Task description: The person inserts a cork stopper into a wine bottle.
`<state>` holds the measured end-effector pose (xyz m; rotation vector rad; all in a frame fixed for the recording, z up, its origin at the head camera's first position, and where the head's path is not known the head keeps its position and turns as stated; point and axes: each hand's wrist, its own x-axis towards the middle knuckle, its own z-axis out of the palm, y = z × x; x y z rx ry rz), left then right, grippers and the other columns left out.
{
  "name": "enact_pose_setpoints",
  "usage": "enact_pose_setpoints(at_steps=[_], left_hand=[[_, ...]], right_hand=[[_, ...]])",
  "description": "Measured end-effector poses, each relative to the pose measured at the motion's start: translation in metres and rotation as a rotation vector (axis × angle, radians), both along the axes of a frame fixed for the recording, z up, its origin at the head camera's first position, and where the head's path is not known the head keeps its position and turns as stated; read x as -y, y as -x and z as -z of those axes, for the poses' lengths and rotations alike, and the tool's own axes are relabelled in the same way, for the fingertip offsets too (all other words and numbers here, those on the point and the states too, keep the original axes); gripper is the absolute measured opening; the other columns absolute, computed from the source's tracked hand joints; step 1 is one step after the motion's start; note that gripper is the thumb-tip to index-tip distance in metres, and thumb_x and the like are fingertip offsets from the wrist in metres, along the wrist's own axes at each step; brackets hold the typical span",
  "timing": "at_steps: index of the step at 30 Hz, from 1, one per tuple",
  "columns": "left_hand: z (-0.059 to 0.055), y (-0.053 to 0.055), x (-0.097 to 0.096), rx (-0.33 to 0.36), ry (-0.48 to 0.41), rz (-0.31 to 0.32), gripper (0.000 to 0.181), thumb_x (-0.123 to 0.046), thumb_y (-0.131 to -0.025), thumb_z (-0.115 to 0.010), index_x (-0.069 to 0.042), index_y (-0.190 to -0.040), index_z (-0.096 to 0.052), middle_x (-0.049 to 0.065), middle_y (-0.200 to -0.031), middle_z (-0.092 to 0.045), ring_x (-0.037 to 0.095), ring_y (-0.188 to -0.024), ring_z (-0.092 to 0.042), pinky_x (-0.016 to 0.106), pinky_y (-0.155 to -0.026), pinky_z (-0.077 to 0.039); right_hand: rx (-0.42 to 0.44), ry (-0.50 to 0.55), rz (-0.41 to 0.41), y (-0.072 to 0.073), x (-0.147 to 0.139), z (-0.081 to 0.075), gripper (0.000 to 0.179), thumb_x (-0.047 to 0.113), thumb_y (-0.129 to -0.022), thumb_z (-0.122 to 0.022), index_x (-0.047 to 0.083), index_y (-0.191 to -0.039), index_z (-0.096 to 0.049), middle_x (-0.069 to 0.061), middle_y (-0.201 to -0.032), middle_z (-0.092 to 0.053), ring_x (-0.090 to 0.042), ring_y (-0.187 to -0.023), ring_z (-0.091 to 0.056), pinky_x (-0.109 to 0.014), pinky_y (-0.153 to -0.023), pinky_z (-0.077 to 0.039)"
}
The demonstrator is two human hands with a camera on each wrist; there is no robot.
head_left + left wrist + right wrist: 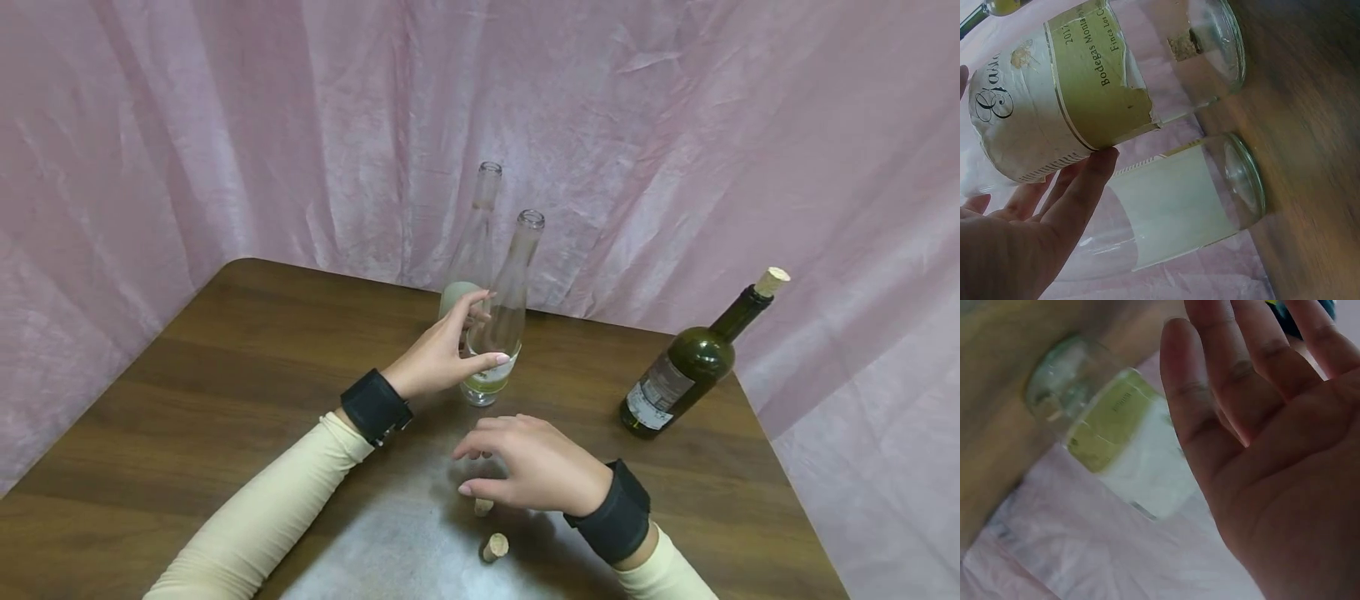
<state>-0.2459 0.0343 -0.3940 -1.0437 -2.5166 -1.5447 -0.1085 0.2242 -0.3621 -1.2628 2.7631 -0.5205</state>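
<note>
My left hand [442, 346] is around the side of the nearer clear glass bottle [504, 308], thumb in front and fingers behind. In the left wrist view its fingers [1079, 200] lie loosely along the edge of the white and olive label [1094, 81]. A second clear bottle [470, 250] stands just behind. Both have uncorked mouths. My right hand [536, 462] hovers over the table with loosely bent fingers and holds nothing. Below it is one cork [483, 507], partly hidden by the thumb, and another cork [495, 547] stands nearer.
A dark green wine bottle [678, 375] with a cork [772, 282] in its mouth stands at the right of the brown wooden table [247, 358]. Pink curtain [337, 125] hangs behind the table's back edge. Through the nearer bottle's glass, a cork [1183, 47] shows.
</note>
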Motion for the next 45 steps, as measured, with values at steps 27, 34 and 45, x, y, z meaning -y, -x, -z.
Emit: enact_pose_setpoints(at_steps=[27,34,45], left_hand=[[-0.008,-0.014,0.025,0.012,0.014,0.016,0.092,-0.059,-0.082,-0.082,-0.031,-0.155,-0.034,0.002,-0.127,-0.059,0.019,-0.115,-0.059,0.047,-0.086,-0.056],[-0.009,-0.017,0.030,0.008,0.014,0.040,0.089,-0.056,-0.082,-0.084,-0.030,-0.151,-0.036,0.001,-0.123,-0.058,0.021,-0.110,-0.061,0.040,-0.084,-0.056],[-0.012,-0.025,0.040,-0.017,0.043,0.053,0.088,-0.057,-0.080,-0.085,-0.028,-0.149,-0.039,0.000,-0.117,-0.057,0.021,-0.100,-0.059,0.039,-0.074,-0.053]], right_hand=[[0.138,-0.059,-0.013,0.005,0.003,0.028,0.028,0.049,-0.088,-0.080,0.024,-0.100,-0.075,0.017,-0.080,-0.055,0.006,-0.068,-0.048,-0.022,-0.065,-0.041],[0.172,-0.069,0.017,0.005,0.001,0.030,0.031,0.060,-0.086,-0.077,0.030,-0.092,-0.070,0.020,-0.072,-0.051,0.005,-0.064,-0.046,-0.024,-0.063,-0.039],[0.201,-0.090,0.040,0.007,-0.002,0.032,0.030,0.060,-0.084,-0.079,0.031,-0.084,-0.067,0.027,-0.065,-0.048,0.006,-0.057,-0.048,-0.024,-0.058,-0.039]])
